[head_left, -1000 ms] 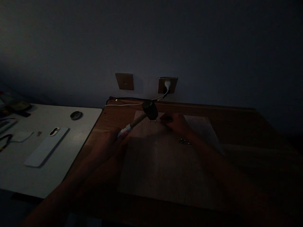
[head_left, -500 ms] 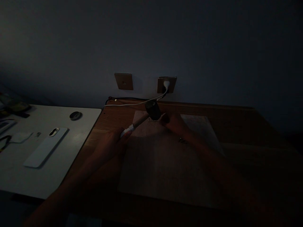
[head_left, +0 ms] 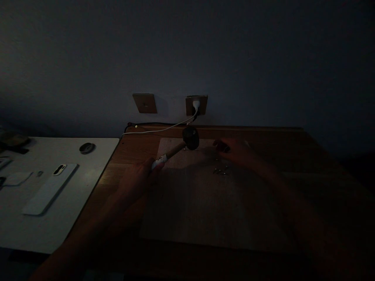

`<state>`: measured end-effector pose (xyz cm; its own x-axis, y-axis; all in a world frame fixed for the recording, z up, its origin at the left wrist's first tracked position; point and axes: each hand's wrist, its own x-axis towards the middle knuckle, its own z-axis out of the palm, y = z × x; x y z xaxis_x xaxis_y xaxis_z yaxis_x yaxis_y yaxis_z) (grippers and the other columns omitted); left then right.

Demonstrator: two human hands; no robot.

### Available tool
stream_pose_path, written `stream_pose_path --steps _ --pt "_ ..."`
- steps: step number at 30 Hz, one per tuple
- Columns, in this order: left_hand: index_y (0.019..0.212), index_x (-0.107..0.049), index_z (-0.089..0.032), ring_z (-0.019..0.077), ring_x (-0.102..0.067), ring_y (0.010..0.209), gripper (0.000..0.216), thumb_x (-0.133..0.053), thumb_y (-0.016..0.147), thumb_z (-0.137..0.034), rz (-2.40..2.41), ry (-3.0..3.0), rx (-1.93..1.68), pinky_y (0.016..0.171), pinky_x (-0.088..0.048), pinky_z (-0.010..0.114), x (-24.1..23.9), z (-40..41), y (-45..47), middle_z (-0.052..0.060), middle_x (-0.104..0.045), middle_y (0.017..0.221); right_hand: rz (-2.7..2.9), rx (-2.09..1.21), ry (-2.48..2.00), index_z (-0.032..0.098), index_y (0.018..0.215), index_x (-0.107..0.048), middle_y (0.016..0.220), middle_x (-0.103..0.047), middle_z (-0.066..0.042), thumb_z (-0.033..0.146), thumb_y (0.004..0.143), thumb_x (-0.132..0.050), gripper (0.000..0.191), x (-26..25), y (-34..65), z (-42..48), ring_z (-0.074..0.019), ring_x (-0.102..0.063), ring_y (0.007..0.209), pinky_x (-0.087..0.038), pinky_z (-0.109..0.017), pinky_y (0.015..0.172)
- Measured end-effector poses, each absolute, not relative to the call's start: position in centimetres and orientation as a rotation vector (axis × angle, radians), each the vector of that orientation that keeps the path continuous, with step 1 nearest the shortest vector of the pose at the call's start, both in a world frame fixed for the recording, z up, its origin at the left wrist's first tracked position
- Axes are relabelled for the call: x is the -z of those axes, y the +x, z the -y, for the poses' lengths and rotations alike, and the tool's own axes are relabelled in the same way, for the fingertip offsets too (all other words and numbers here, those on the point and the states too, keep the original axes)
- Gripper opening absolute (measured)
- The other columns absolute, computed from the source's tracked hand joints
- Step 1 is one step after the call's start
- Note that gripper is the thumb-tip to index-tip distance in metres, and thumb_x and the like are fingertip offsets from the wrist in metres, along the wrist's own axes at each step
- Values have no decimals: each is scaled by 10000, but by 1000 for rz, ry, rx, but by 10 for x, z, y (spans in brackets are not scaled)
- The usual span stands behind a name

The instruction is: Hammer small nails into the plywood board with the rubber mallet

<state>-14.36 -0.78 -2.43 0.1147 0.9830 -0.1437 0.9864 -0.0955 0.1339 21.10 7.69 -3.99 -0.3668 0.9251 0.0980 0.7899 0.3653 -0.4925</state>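
The room is dim: a grey wall (head_left: pixel 234 58) stands behind a wooden desk (head_left: pixel 293 156), with a socket (head_left: pixel 189 102) holding a white plug (head_left: pixel 196 104) at 12 o'clock. A white table (head_left: pixel 76 207) adjoins at 9 o'clock and bears a phone (head_left: pixel 49 191) and a round dark object (head_left: pixel 87 148). Clock positions are taken from the middle of the pale board (head_left: pixel 190 207) lying on the desk.

The left hand (head_left: pixel 139 175), at 10 o'clock, is closed around the white-wrapped grip of a mallet (head_left: pixel 175 150). The dark head of the mallet is over the far part of the board, near 12 o'clock. A small shiny upright piece (head_left: pixel 184 148) shows just beside the head; contact between them cannot be determined.

The right hand (head_left: pixel 234 150) is at 1 o'clock with bent fingers. Whether these pinch anything cannot be told in this light. A loose group of small metal pieces (head_left: pixel 221 171) lies on the board at 2 o'clock, near that hand.

Risks, in this inspector's judgement: poor lighting could cause a misjudged strike, bending or tipping the upright piece. Fingers brought close to the mallet head could be hit. Vibration through the board could scatter the loose pieces, and a white cable (head_left: pixel 164 129) along the desk's far edge could be snagged by an overlong swing
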Motion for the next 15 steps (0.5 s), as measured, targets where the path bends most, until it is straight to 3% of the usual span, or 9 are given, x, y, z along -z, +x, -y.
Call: stream_pose_path --steps 4,7,15 --pt "1041 -640 -205 291 -743 832 454 -347 1074 -549 -1962 2216 15 620 -379 298 25 8 -144 106 -774 913 2496 -515 -1475 157 943 -768 988 -785 -132 185 805 -713 152 41 207 -69 -260 -733 896 -532 -324 796" --pt "1021 -643 -208 269 -732 789 468 -335 1071 -557 -1923 2177 -44 612 -372 290 25 9 -145 95 -765 881 2532 -495 -1456 150 892 -764 922 -779 -132 160 774 -701 134 44 196 -69 -259 -720 860 -511 -322 781" --pt "904 -614 -214 266 -720 752 469 -327 1050 -557 -1922 2092 -161 604 -357 294 22 11 -154 84 -733 786 2313 -514 -1430 177 1104 -757 1022 -804 -77 91 791 -660 339 43 166 -86 -213 -740 895 -526 -279 801"
